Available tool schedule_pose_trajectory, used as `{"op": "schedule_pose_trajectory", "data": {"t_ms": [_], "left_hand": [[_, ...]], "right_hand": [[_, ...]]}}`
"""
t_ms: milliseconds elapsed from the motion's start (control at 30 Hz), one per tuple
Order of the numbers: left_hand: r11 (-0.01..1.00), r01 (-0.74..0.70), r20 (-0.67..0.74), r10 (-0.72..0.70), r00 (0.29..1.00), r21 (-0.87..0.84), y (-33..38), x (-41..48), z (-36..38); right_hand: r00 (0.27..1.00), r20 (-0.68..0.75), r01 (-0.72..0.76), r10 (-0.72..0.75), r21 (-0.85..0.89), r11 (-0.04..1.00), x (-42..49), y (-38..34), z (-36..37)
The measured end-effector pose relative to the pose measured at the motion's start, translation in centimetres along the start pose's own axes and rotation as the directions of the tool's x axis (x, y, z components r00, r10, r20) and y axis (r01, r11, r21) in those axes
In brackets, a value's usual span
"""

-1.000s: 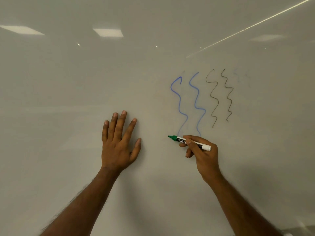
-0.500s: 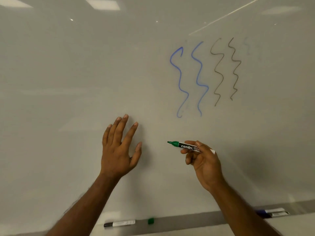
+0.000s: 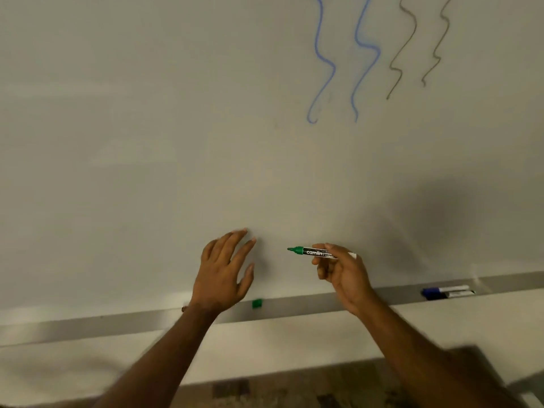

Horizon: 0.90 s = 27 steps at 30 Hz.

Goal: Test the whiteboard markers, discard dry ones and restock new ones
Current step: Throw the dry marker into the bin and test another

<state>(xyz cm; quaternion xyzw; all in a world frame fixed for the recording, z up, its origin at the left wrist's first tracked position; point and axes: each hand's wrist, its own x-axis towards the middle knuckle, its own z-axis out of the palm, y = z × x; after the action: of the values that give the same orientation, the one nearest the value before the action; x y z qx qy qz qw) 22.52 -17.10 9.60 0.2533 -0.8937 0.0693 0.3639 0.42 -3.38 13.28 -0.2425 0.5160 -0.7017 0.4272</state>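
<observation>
Lower centre of the frame: a person's right hand (image 3: pixel 344 275) pinches an uncapped green marker (image 3: pixel 316 251), its tip pointing left toward the left hand (image 3: pixel 223 275), raised just beside it, fingers spread and holding nothing. Below the left hand a green cap (image 3: pixel 256 303) sits on the tray (image 3: pixel 309 304); two more markers (image 3: pixel 447 291) lie at its right end. Blue squiggles (image 3: pixel 333 67) and brown squiggles (image 3: pixel 415 25) mark the whiteboard (image 3: pixel 147 142) at upper right.
</observation>
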Motion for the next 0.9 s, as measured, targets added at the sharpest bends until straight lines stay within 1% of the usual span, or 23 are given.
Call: {"op": "schedule_pose_trajectory", "data": {"t_ms": [100,200,300,433,533,600,667,767,900], "left_hand": [[0.999,0.029,0.106,-0.024,0.994,-0.045,0.1,-2.0,1.8],[0.992,0.062,0.29,-0.027,0.957,-0.114,0.1,-3.9,3.7],[0.987,0.102,0.465,-0.035,0.885,-0.121,-0.2,-5.5,5.3],[0.981,0.167,0.615,-0.073,0.785,-0.097,-0.4,-6.8,7.2],[0.978,0.198,0.718,-0.09,0.69,-0.068,-0.5,-7.3,8.6],[0.974,0.218,0.766,-0.094,0.636,-0.062,-0.3,-7.5,9.5],[0.971,0.235,0.787,-0.102,0.608,-0.055,0.0,-7.4,10.3],[0.969,0.237,0.783,-0.093,0.615,-0.071,0.6,-7.2,11.2],[0.958,0.279,0.764,-0.131,0.632,-0.066,0.6,-7.2,12.4]], "right_hand": [[0.996,-0.053,-0.065,0.065,-0.002,0.998,-0.3,1.8,-0.8],[0.988,-0.1,-0.117,0.116,-0.004,0.993,-0.4,3.7,-1.8],[0.978,-0.136,-0.163,0.159,-0.021,0.986,-0.6,5.3,-2.7],[0.962,-0.174,-0.219,0.21,-0.035,0.975,-0.8,6.9,-3.7],[0.955,-0.194,-0.241,0.224,-0.07,0.968,-1.0,7.8,-4.5],[0.948,-0.216,-0.258,0.236,-0.082,0.963,-1.1,8.3,-5.0],[0.938,-0.241,-0.277,0.249,-0.089,0.957,-1.2,8.8,-5.5],[0.925,-0.262,-0.311,0.276,-0.101,0.945,-1.4,9.5,-6.2],[0.921,-0.266,-0.321,0.284,-0.108,0.941,-1.9,9.6,-6.8]]}}
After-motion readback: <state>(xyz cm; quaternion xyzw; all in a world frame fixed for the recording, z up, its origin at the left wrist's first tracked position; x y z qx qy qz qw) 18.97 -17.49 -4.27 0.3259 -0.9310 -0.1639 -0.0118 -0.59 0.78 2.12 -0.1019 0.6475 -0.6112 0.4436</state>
